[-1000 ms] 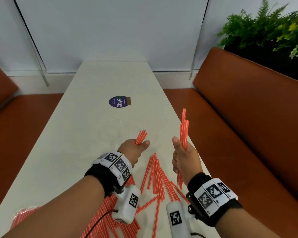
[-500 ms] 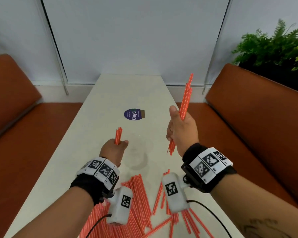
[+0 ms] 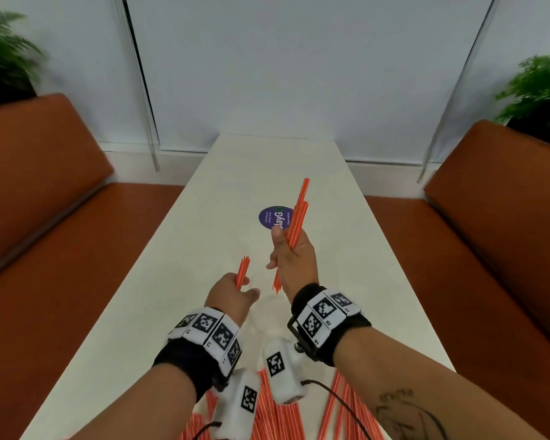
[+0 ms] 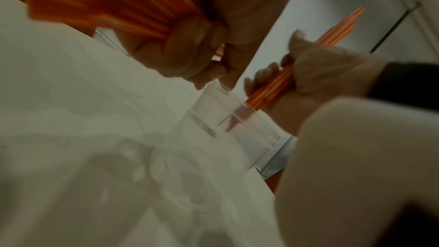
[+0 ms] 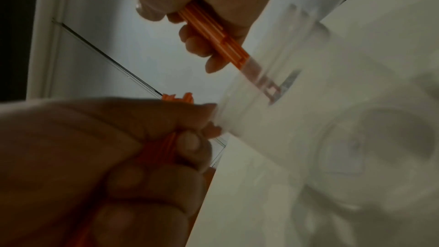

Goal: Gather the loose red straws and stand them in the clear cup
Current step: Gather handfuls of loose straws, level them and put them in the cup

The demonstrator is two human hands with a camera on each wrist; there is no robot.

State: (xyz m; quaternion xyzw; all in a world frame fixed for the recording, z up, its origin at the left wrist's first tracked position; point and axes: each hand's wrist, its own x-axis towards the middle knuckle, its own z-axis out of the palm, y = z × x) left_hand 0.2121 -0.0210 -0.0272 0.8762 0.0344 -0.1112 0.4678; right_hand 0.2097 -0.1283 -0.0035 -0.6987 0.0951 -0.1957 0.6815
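Note:
My right hand grips a long bundle of red straws, held almost upright over the white table. The bundle's lower ends dip past the rim of the clear cup, which stands between my hands and is also seen at the cup wall. My left hand holds a shorter bunch of straws just left of the cup, its fingertips close to the rim. The cup barely shows in the head view.
Several loose red straws lie on the table's near end under my wrists. A purple round sticker sits mid-table. Orange benches flank the table, with plants behind them.
My right hand has swung left and down, bringing its bundle's lower ends over and into the cup. My left hand keeps its small bunch and now sits closer to the right hand.

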